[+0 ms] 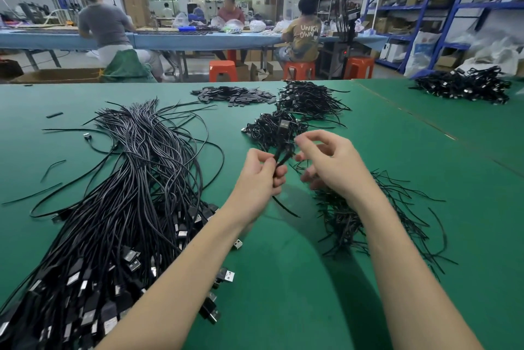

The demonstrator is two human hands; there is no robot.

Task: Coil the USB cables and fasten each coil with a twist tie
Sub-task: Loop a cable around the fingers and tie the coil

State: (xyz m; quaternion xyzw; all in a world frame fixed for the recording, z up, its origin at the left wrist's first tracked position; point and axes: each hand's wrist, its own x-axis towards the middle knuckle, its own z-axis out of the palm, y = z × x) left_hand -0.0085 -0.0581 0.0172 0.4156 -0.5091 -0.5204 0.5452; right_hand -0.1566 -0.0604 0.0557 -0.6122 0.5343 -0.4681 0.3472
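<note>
left hand (259, 176) clamped around a folded usb cable (283, 148), fingers curled tight on the bundle, held just above the green surface (283, 278). right hand (330, 165) just beside that cable, thumb and forefinger half curled and close together; cannot tell whether a twist tie sits in the pinch, too thin to make out.

risks, as a judgement: loosening the left grip likely to let the springy loops open out, since nothing visibly binds them yet. a tie set too near one end of the coil probably slides off. loose end trailing below the left hand apt to snag on the twist tie pile (368, 216) lying just right of the cable.

counts: two hands, one cable in work. one large heap of uncoiled cables (119, 207) left of the cable, far too many strands to number. two heaps of finished coils (289, 117) behind the cable, a third heap (465, 85) well to the right and behind. one spread of small flat black pieces (232, 94) behind and left. one stray plug (237, 244) below the cable.
</note>
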